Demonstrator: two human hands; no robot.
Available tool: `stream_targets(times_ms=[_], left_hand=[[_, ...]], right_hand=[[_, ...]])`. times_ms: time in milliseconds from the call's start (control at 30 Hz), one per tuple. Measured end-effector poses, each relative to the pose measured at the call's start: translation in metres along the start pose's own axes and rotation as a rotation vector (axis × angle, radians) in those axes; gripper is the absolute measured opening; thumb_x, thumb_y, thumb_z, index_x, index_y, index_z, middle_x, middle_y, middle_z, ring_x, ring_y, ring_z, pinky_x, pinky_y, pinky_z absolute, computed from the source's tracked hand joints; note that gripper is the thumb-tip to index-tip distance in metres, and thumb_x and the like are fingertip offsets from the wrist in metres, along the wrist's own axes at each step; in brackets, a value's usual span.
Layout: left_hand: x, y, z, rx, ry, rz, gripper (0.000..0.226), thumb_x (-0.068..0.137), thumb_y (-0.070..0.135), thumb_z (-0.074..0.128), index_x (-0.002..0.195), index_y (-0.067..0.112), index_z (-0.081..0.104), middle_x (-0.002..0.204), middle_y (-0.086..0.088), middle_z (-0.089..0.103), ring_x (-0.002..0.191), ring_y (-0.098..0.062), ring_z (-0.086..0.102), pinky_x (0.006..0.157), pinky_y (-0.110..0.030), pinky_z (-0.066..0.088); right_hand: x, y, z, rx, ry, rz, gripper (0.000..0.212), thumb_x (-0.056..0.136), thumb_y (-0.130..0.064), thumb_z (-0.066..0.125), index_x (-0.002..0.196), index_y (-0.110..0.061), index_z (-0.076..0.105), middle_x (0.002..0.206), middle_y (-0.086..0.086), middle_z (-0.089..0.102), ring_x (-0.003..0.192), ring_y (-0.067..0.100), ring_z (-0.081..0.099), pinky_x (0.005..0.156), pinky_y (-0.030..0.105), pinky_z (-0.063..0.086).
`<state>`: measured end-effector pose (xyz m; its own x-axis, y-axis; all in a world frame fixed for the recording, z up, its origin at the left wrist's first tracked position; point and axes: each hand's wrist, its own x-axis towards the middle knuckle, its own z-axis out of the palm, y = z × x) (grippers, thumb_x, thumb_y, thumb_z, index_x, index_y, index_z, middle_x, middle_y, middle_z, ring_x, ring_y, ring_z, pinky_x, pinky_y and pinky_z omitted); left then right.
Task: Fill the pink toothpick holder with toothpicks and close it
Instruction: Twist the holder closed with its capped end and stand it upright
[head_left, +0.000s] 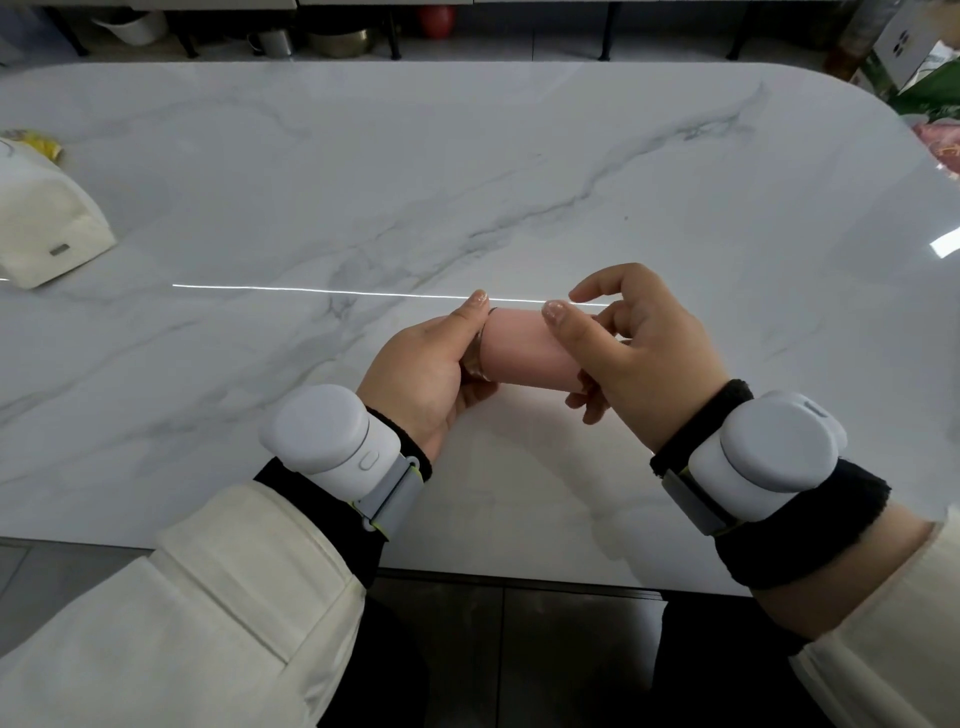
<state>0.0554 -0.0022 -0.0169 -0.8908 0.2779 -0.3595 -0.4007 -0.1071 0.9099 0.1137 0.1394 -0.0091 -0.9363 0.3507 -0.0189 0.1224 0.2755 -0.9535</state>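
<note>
Pink toothpick holder: lying sideways above marble surface, left hand gripping its left end, right hand gripping its right end; white pouch far left

Bright, even light fills the sharp wide-angle view, a thin white glare line and a bright patch at right reflect off the glossy table, soft shadows lie below the hands, and the edges bow.

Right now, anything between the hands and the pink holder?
Nothing visible. Both hands already grip the pink toothpick holder above the table: left hand on its left end, right hand on its right end.
</note>
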Motion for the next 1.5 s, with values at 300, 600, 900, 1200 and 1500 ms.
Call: stream_targets(times_ms=[300, 600, 900, 1200, 1500], left_hand=[[0.0003, -0.0005, -0.0012, 0.011, 0.017, -0.005, 0.043, 0.086, 0.034, 0.056, 0.047, 0.020, 0.063, 0.043, 0.009, 0.056, 0.047, -0.008, 0.056, 0.051, -0.021, 0.051], [0.0014, -0.0014, -0.0016, 0.027, 0.048, -0.007, 0.033, 0.086, 0.037, 0.055, 0.061, 0.018, 0.064, 0.051, 0.004, 0.057, 0.057, -0.016, 0.056, 0.055, -0.025, 0.051], [0.0005, -0.0004, -0.0014, 0.033, 0.030, -0.006, 0.038, 0.086, 0.038, 0.055, 0.055, 0.019, 0.069, 0.056, 0.003, 0.063, 0.057, -0.013, 0.060, 0.056, -0.024, 0.054], [-0.0029, 0.0017, 0.0002, 0.044, -0.032, 0.011, 0.047, 0.089, 0.035, 0.052, 0.046, 0.024, 0.068, 0.046, 0.010, 0.061, 0.049, -0.006, 0.059, 0.054, -0.020, 0.052], [-0.0026, 0.0012, -0.0013, 0.080, -0.031, 0.014, 0.046, 0.088, 0.037, 0.053, 0.047, 0.023, 0.068, 0.047, 0.010, 0.061, 0.051, -0.007, 0.059, 0.053, -0.022, 0.051]], right_hand=[[-0.0005, -0.0001, 0.0020, -0.102, -0.050, -0.060, 0.043, 0.068, -0.056, 0.061, 0.105, -0.040, 0.050, 0.098, -0.013, 0.058, 0.083, 0.011, 0.061, 0.069, 0.023, 0.049], [-0.0025, -0.0003, 0.0012, -0.214, -0.067, -0.189, 0.047, 0.066, -0.032, 0.077, 0.104, -0.041, 0.051, 0.102, -0.009, 0.055, 0.088, 0.003, 0.057, 0.070, 0.011, 0.044], [-0.0026, -0.0015, 0.0018, -0.203, -0.001, -0.159, 0.037, 0.066, -0.043, 0.076, 0.096, -0.038, 0.056, 0.086, -0.013, 0.054, 0.080, 0.011, 0.061, 0.068, 0.018, 0.048], [-0.0028, -0.0029, 0.0019, -0.071, -0.011, -0.038, 0.023, 0.071, -0.040, 0.072, 0.085, -0.026, 0.060, 0.071, -0.004, 0.056, 0.047, 0.015, 0.065, 0.043, 0.020, 0.048], [-0.0007, -0.0020, 0.0023, -0.085, -0.038, 0.007, 0.027, 0.076, -0.051, 0.063, 0.089, -0.028, 0.059, 0.079, 0.003, 0.064, 0.045, 0.013, 0.064, 0.046, 0.023, 0.048]])
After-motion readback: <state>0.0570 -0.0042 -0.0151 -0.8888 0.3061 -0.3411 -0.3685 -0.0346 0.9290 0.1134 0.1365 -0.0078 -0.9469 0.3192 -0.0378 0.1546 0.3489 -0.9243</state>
